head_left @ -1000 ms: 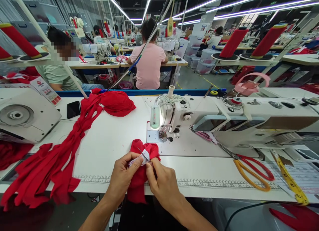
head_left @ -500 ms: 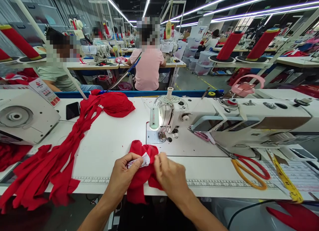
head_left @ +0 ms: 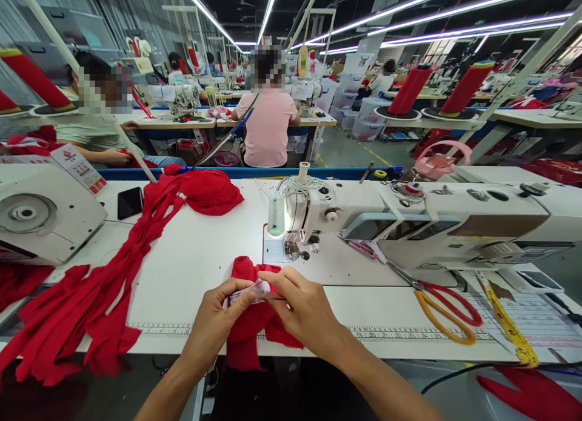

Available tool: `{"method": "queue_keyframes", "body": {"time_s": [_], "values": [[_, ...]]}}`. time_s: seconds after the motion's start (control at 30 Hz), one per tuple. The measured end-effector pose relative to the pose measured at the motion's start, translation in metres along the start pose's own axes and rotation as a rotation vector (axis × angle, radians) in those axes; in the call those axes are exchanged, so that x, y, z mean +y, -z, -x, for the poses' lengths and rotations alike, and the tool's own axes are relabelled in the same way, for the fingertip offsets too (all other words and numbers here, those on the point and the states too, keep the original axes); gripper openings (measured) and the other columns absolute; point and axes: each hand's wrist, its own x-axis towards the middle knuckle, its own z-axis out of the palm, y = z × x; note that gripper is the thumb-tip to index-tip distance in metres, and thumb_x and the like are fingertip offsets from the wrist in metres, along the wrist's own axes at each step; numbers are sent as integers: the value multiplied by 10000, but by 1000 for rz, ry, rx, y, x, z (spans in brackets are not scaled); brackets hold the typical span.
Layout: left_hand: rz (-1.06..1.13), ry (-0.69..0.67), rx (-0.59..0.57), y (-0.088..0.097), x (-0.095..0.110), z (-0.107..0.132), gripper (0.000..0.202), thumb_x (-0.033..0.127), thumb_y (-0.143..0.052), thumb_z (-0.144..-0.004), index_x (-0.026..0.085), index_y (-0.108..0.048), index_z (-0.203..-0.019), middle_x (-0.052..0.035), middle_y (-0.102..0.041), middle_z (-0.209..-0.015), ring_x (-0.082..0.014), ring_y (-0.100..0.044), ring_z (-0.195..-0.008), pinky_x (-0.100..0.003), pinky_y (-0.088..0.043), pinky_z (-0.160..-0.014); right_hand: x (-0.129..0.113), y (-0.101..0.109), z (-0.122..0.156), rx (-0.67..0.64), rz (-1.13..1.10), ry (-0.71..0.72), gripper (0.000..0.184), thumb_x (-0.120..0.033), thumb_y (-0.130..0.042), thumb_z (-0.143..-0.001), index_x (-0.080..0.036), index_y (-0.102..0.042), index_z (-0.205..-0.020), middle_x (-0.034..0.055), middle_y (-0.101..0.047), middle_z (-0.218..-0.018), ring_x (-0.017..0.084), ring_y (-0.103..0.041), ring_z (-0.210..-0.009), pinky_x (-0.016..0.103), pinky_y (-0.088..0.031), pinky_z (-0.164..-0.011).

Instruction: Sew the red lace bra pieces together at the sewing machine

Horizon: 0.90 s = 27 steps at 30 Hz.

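My left hand (head_left: 218, 315) pinches a small white label (head_left: 248, 292) against a red fabric piece (head_left: 248, 333) that hangs over the front edge of the white sewing table (head_left: 204, 251). My right hand (head_left: 302, 309) is closed on the same label and fabric from the right, with a thin metal tool under its fingers. Both hands sit just in front of the sewing machine (head_left: 409, 221), whose needle area (head_left: 291, 248) is a short way behind the fabric.
A long pile of red fabric strips (head_left: 104, 288) runs across the left of the table. Orange-handled scissors (head_left: 448, 306) and a yellow tape measure (head_left: 507, 327) lie at the right. A phone (head_left: 130, 202) lies at the back left. Other people work at tables behind.
My right hand has moved left and over the label, now covering its right end. The fabric bunch has flattened a little under my hands.
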Motion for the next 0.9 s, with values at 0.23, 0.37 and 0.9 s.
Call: {"method": "queue_keyframes", "body": {"time_s": [0.23, 0.37, 0.9], "values": [[-195, -98, 35, 1, 4, -1, 278, 470, -657, -819, 232, -751, -926, -21, -726, -945, -215, -645, -906, -296, -484, -818, 3, -8, -13, 31, -33, -26, 126, -150, -493, -933, -210, -580, -865, 3, -573, -828, 120, -516, -671, 242, -374, -586], [-223, -133, 87, 0, 0, -4, 254, 456, -646, -817, 228, -749, -865, -27, -728, -915, -223, -647, -902, -306, -485, -818, -3, -5, -5, -23, -95, -17, 122, -153, -468, -917, -215, -512, -822, -3, -544, -807, 118, -490, -648, 237, -374, -569], [-35, -49, 14, -4, 0, -3, 308, 490, -665, -832, 195, -733, -887, -21, -682, -819, -172, -581, -780, -221, -440, -668, 1, 4, 3, 50, -94, -29, 161, -221, -516, -967, -221, -627, -1083, 28, -584, -962, 92, -534, -638, 228, -463, -611]]}}
